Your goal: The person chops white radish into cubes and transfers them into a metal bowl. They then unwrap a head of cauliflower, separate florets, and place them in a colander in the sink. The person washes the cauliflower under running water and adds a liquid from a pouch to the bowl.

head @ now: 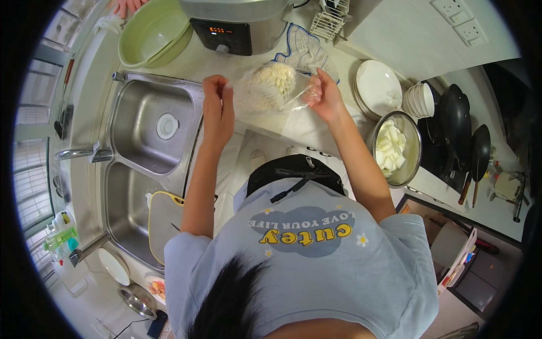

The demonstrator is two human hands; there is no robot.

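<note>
Between my hands, a clear plastic bag (254,99) holds pale, clumped food that I cannot identify, over the light countertop (296,127). My right hand (326,95) grips the crumpled right end of the bag. At the other end, my left hand (218,110) has its thumb and fingers pinched at the bag's edge. Just beyond the bag lies a checked dishcloth (307,46) with blue trim. To the right of my right forearm stands a steel bowl (417,159) of pale cut vegetable chunks (389,148).
A double steel sink (148,123) holds a cutting board (163,224). A green basin (154,34) and a lit electric cooker (241,25) stand behind. Plates (378,87), stacked bowls (419,101) and black pans (455,123) are at right, above an open drawer (457,254).
</note>
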